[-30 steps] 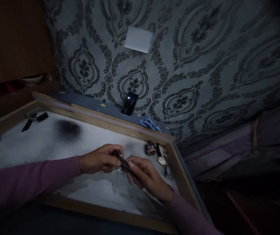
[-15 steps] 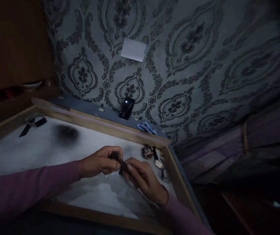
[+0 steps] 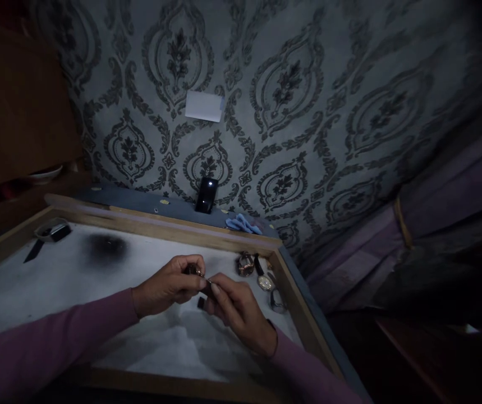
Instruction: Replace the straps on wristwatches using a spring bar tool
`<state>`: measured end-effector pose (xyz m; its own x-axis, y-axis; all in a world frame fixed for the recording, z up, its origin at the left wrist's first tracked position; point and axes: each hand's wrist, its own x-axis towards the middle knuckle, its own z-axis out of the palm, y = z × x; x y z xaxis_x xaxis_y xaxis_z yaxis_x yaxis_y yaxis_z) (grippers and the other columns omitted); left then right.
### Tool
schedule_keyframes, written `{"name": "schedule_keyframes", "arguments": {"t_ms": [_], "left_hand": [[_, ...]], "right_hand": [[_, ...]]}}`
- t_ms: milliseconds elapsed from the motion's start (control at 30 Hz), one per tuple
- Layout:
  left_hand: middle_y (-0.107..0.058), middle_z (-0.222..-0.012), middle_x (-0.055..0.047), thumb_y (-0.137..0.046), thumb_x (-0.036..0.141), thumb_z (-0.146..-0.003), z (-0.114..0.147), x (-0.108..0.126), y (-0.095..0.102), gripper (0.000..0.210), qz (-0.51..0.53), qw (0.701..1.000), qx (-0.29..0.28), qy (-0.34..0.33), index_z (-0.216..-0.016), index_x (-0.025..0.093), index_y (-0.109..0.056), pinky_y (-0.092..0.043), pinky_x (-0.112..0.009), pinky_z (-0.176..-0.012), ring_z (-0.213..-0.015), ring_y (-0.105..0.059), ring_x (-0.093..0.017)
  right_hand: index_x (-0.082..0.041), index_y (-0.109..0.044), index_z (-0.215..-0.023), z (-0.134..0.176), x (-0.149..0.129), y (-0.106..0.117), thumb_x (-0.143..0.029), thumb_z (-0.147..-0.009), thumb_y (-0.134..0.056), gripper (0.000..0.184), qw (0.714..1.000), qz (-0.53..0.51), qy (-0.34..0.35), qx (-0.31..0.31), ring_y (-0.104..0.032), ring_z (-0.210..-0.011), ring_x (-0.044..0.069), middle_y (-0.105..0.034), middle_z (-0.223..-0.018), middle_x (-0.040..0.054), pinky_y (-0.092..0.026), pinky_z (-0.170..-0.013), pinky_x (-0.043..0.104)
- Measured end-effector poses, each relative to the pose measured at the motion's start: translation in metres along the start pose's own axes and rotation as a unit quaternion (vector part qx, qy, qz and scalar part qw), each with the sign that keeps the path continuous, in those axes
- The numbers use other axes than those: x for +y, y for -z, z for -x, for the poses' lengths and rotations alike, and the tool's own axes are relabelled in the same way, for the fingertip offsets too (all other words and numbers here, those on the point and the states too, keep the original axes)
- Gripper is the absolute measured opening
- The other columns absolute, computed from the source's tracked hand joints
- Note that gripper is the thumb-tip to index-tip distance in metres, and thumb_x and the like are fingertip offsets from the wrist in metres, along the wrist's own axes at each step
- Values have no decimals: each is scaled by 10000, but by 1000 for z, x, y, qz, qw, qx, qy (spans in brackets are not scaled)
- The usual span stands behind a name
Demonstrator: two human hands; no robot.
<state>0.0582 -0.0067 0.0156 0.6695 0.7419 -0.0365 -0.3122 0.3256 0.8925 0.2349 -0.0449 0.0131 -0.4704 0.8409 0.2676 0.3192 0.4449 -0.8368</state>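
Note:
Over the white-lined tray (image 3: 169, 350), my two hands meet on one dark wristwatch (image 3: 193, 269). My left hand (image 3: 169, 285) is closed around its case, which shows a coppery glint. Between thumb and fingers, my right hand (image 3: 236, 306) pinches the brown strap (image 3: 207, 289). A small dark piece (image 3: 201, 303) shows just below the right fingertips; whether it belongs to the strap I cannot tell. To the right of my hands lie a dark and rose-gold watch (image 3: 245, 264), a gold-faced watch with a black strap (image 3: 265, 282) and a greyish watch (image 3: 278, 301).
A wooden rim (image 3: 160, 227) surrounds the tray. In its far left corner sits a light round item with a black strap (image 3: 52, 230). Behind the rim, a phone (image 3: 206, 195) leans against the patterned wall, near a crumpled blue cloth (image 3: 243, 224). White paper (image 3: 204, 106) is on the wall.
The camera view has shifted, so the wall and tray sit slightly lower and further left. Both hands keep their hold on the watch, with the right fingers now nearer its case.

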Motion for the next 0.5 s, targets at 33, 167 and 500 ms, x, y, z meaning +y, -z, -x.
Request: {"name": "schedule_keyframes", "arguments": {"t_ms": [33, 167, 500], "left_hand": [[-351, -439, 120, -722, 256, -653, -1, 1, -1, 293, -3, 1000, -1, 2, -678, 184, -439, -118, -166, -369, -369, -179, -19], [-333, -464, 124, -743, 257, -624, -5, 2, -1, 323, -4, 1000, -1, 11, -678, 183, -433, -111, -164, -375, -378, -169, -12], [-358, -457, 120, -706, 206, -624, -8, 0, 3, 274, 6, 1000, -10, 20, -666, 179, -437, -135, -161, -364, -360, -198, -12]], "right_hand": [[-178, -531, -799, 0, 0, 1, -422, -1011, -342, 374, 1000, -10, -7, 2, -403, -442, 80, -526, -582, -22, -322, -456, 208], [-168, -533, -780, 0, 2, 7, -479, -997, -356, 418, 999, -39, -28, -7, -375, -427, 69, -524, -565, -24, -296, -428, 197], [-151, -540, -827, -4, 7, 9, -501, -971, -421, 397, 987, -139, -75, -37, -358, -398, 46, -572, -605, -16, -287, -409, 182]]}}
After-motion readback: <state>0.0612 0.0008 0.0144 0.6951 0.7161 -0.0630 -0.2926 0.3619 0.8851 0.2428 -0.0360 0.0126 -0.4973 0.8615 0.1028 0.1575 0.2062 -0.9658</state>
